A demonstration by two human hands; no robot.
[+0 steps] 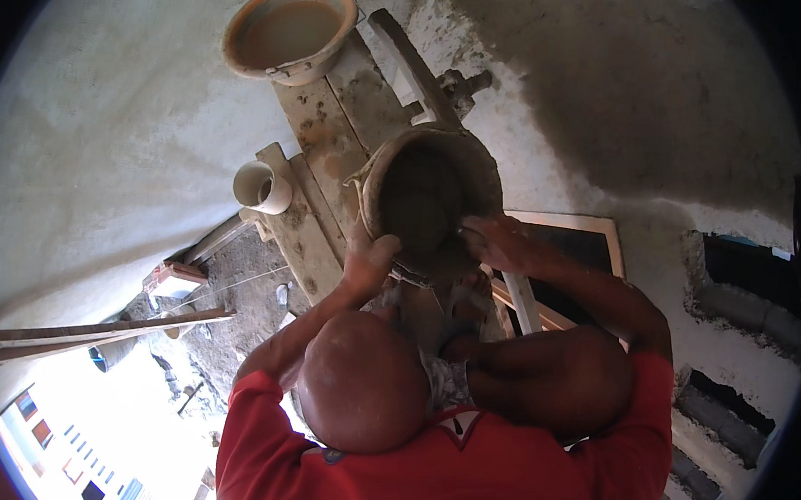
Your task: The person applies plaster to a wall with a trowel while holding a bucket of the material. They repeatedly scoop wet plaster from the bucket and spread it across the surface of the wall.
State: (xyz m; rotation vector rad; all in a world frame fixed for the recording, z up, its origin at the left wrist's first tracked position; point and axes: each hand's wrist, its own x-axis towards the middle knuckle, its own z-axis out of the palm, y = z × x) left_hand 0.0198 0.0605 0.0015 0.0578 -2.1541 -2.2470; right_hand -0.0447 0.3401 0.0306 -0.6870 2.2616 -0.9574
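Note:
A round, mortar-crusted bucket (491, 168) is tilted toward me in front of my knees, its opening facing me. Wet grey mortar (425, 194) lies inside it, mostly in shadow. My left hand (369, 261) is closed on the near left rim, thumb over the inner side. On the near right rim my right hand (495, 242) is closed too, with grey smears on the fingers; part of its grip is hidden. Below the bucket, my bare feet (467, 303) show between my bent knees.
Worn planks (322, 132) run away from me beneath the bucket. A wide basin (238, 55) of murky liquid stands at their far end, and a pale small pail (275, 195) at the left. A timber post (414, 68) rises beside the right wall. Ground shows far below, left.

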